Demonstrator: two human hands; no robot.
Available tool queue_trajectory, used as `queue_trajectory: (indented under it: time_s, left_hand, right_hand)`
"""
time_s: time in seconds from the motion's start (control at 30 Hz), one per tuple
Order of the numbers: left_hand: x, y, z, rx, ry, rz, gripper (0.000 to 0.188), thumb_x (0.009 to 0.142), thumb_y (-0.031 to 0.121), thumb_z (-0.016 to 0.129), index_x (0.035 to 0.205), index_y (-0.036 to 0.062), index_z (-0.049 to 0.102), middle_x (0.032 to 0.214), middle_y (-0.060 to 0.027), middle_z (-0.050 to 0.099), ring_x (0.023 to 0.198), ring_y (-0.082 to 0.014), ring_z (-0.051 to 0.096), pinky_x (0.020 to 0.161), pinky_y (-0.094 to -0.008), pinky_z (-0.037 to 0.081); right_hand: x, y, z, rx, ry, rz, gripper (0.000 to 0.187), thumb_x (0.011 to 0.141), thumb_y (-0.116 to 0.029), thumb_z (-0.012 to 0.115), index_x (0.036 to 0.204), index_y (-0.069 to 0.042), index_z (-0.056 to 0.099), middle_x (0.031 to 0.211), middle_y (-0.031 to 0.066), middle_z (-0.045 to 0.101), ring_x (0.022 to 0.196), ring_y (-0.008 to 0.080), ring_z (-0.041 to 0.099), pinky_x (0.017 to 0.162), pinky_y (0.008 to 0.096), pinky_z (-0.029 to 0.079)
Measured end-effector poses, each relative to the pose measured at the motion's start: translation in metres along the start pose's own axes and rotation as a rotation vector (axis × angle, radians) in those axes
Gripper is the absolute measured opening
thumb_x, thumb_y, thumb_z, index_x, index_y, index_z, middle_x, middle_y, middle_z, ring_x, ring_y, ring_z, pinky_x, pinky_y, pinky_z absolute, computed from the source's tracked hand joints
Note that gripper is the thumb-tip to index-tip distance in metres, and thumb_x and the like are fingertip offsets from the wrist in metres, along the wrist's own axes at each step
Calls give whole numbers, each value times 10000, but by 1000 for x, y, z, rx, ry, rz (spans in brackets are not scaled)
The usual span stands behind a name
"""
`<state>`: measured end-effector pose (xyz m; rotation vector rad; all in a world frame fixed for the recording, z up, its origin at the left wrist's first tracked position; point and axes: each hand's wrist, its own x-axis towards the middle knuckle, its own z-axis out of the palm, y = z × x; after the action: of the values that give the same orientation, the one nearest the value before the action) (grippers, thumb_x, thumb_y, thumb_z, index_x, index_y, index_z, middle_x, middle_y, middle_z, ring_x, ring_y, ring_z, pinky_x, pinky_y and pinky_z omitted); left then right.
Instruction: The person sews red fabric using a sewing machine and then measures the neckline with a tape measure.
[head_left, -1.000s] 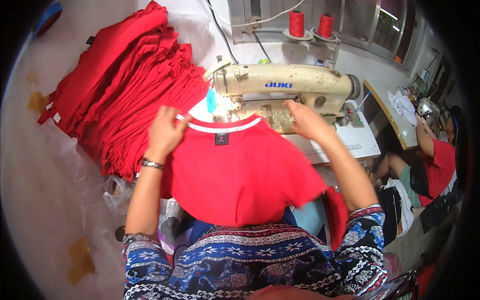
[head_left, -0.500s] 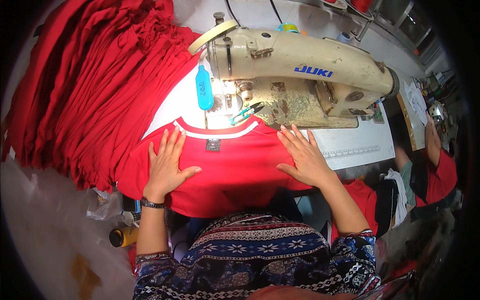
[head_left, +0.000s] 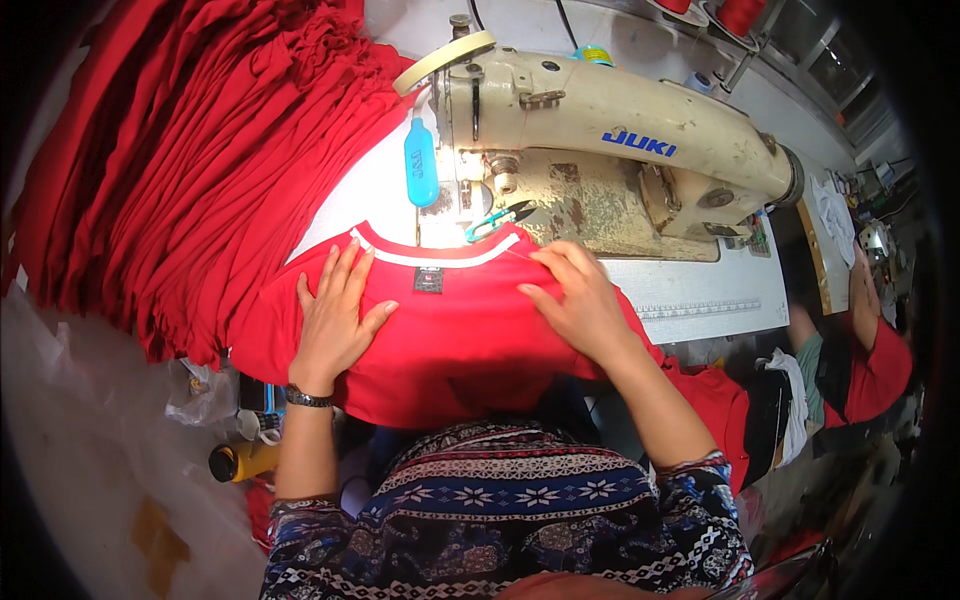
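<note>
A red shirt [head_left: 450, 340] lies spread out in front of me, its neckline edged inside with white tape [head_left: 440, 261] and a dark label [head_left: 428, 280] below it. My left hand [head_left: 335, 320] rests flat on the shirt's left shoulder, fingers apart. Near the right end of the neckline, my right hand [head_left: 575, 300] is over the cloth with its fingers bent and thumb apart from them; whether it pinches any cloth is unclear. Thread snips with teal handles [head_left: 490, 224] lie just beyond the collar, on the bed of a cream sewing machine [head_left: 620, 130].
A large heap of red garments [head_left: 210, 150] fills the left side. A blue tag-like piece [head_left: 421, 165] hangs by the machine head under a roll of tape [head_left: 443, 62]. A ruler [head_left: 700, 309] lies on the white table at right. Another person [head_left: 875, 350] sits farther right.
My right hand has slid left toward the neckline's end, and its fingers have bent. My left hand stays flat in place on the shirt. The whole view has shifted slightly.
</note>
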<state>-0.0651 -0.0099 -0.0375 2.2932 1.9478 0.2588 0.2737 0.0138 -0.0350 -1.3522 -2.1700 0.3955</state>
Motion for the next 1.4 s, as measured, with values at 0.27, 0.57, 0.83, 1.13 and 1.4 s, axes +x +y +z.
queue_trajectory:
  time_s: [0.27,0.57,0.83,1.13,1.4]
  left_hand:
    - [15,33,-2,-37,188,140,558,946,344,656,1423,87,522,1519,-159,449,1438,-350,369,1137,-595,270]
    - [112,96,30,-245,287,657,172,878,76,641,1043,35,661,955,-159,640,865,-353,652,749,-416,530]
    - [97,87,8,-128,286,362,73,830,35,629,879,2,586,838,-179,593,772,-377,621,647,-456,510]
    - [35,77,-11,-690,242,159,282,944,-1,572,1217,1,641,931,-206,641,850,-330,668,747,-388,513]
    - [43,100,6,-530,222,267,230,877,128,738,1100,81,701,944,-97,673,791,-288,669,686,-386,525]
  right_hand:
    - [37,-15,51,53,174,-126,98,850,-166,737,905,-90,710,965,51,633,954,267,612,820,420,437]
    - [23,-5,51,120,254,-82,79,932,-104,626,977,-55,583,972,103,645,983,319,610,854,453,431]
    - [22,-8,51,172,270,-29,90,953,-87,616,1009,-31,573,1011,133,662,990,345,614,882,458,445]
    - [25,-5,56,199,294,-47,73,985,-61,574,1024,-15,533,1014,171,684,939,378,640,859,463,479]
    - [27,-5,54,216,292,-15,119,982,-91,583,1033,12,552,935,215,675,889,419,637,792,495,485]
